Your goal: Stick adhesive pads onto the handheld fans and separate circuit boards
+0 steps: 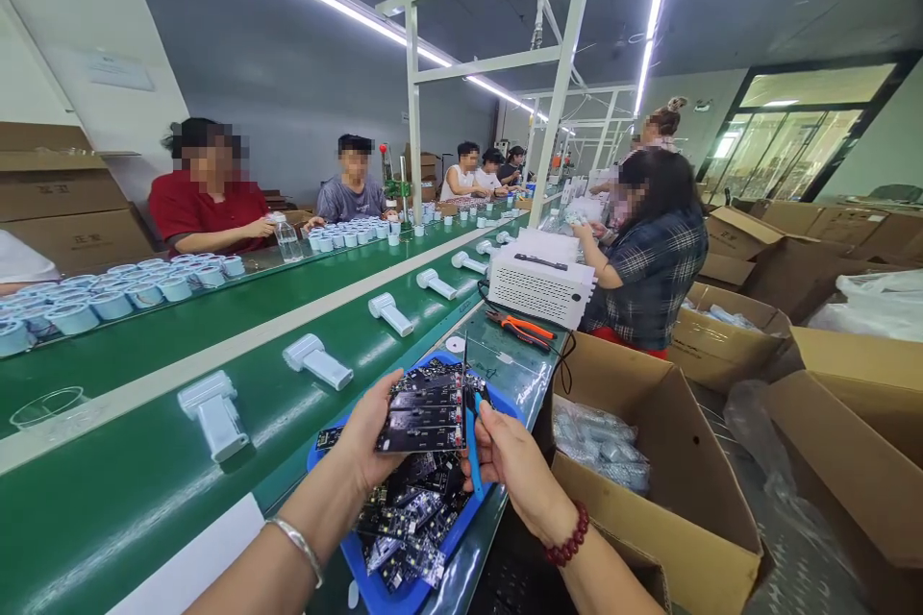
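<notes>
My left hand [369, 432] grips a black circuit board panel [418, 421] by its left side, with the thumb on top. Small red and silver parts line the panel's right edge. In my right hand [520, 461] are blue-handled nippers [474, 452], upright against that right edge; whether their jaws touch the board I cannot tell. Beneath both hands stands a blue tray [359, 569] heaped with loose black circuit boards [412, 524], several of them with pale square components. My hands partly cover the tray and the pile.
A green conveyor belt [278, 418] carries white T-shaped housings [317, 360] on the left. Orange-handled pliers [525, 327] lie before a white vented box [540, 286]. An open cardboard box [649, 509] with bubble-wrapped pieces stands at right. Co-workers sit along the line, near light-blue round parts [112, 305].
</notes>
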A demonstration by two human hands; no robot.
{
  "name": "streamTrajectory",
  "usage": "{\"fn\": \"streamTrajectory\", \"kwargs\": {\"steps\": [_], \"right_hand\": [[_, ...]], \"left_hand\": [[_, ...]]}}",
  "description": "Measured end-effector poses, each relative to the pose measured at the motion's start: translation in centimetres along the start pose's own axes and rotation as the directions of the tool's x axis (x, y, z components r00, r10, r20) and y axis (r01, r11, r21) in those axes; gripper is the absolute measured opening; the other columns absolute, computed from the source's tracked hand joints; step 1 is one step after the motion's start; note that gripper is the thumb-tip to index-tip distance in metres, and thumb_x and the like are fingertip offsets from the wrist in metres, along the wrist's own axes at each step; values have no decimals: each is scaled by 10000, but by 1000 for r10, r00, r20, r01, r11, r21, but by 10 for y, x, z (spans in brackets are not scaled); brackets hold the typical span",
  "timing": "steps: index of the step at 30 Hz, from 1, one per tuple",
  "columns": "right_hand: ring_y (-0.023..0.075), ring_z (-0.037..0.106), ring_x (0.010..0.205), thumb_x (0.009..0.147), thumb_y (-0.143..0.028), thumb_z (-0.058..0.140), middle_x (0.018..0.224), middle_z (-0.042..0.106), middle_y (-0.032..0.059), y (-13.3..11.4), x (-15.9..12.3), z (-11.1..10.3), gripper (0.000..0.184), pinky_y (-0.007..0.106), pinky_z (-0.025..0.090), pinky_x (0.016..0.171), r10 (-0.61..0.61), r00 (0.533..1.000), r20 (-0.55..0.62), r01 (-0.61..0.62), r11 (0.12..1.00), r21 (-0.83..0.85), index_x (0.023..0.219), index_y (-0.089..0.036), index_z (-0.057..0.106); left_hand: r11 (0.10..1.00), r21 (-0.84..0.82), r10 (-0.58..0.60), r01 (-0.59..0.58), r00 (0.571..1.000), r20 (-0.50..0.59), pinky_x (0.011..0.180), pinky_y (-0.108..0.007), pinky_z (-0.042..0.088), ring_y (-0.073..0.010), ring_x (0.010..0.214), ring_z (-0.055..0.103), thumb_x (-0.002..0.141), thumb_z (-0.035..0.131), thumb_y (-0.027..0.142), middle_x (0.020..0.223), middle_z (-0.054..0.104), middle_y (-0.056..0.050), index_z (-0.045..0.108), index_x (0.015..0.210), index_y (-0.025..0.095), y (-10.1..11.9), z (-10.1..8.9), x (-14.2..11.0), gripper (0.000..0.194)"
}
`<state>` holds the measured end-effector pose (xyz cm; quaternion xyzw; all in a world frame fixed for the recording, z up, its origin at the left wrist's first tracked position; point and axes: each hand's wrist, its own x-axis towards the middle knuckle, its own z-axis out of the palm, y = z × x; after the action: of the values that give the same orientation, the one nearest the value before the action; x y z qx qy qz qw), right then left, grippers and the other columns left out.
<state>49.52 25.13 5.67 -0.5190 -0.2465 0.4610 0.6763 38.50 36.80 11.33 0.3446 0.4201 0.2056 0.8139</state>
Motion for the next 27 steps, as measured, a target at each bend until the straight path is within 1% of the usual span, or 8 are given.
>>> {"fn": "streamTrajectory", "kwargs": {"steps": [3,5,7,12,16,19,23,27], "right_hand": [[108,548,475,509,-906,659,567,557,-52,-1,5,-7,726,239,468,460,-8,999,-51,3,997,-80,623,-225,435],[122,575,485,498,-918,642,574,583,-39,-3,5,-10,734,255,483,480,7,999,-52,-13,992,-125,615,-227,427],[145,620,527,507,-924,625,611,627,-11,-6,3,-11,734,267,492,506,28,999,-31,-33,986,-161,617,-223,442],[188,679,625,532,-929,598,712,697,51,-8,-14,-6,744,297,512,571,56,998,32,-48,975,-217,654,-199,527],[143,608,545,583,-907,605,630,643,3,-3,-22,-1,716,264,484,523,6,1000,2,-6,974,-227,660,-198,544],[129,570,488,604,-917,587,604,617,-18,-2,-23,6,705,261,474,473,19,1000,24,-15,988,-152,661,-223,476],[162,641,559,639,-909,559,677,667,8,-8,-22,13,689,283,506,510,47,995,87,-44,998,-41,665,-250,358],[171,668,601,600,-902,606,683,684,33,-12,-21,9,706,288,512,561,68,993,96,-62,996,-64,630,-233,383]], "left_hand": [[996,84,-5,3,1000,19,506,-312,604,-207,544,697,931,546,350,689,732,-121,669,817,110,7,-1,-7,292],[988,155,20,-21,1000,8,437,-280,576,-226,533,709,879,644,270,699,739,-135,671,878,102,5,-1,-9,170],[976,205,74,-70,997,-9,365,-232,524,-227,486,698,853,681,209,668,730,-123,657,895,113,0,-1,-8,108],[957,227,195,-183,980,-33,337,-201,499,-202,478,693,885,645,176,668,720,-80,640,909,142,-7,-1,-5,42],[952,191,253,-238,966,-60,318,-205,495,-165,439,654,946,557,213,582,656,-20,621,825,148,-6,0,-11,152],[966,140,231,-216,968,-99,324,-200,498,-156,444,652,974,508,215,591,659,-21,613,862,143,-7,3,-14,169],[989,80,134,-123,981,-144,371,-175,517,-141,461,657,985,473,172,603,672,-67,584,835,114,-12,7,-12,195],[971,95,231,-217,957,-174,376,-178,531,-104,458,620,972,508,164,614,652,-19,594,820,133,-11,5,-9,177]]}}
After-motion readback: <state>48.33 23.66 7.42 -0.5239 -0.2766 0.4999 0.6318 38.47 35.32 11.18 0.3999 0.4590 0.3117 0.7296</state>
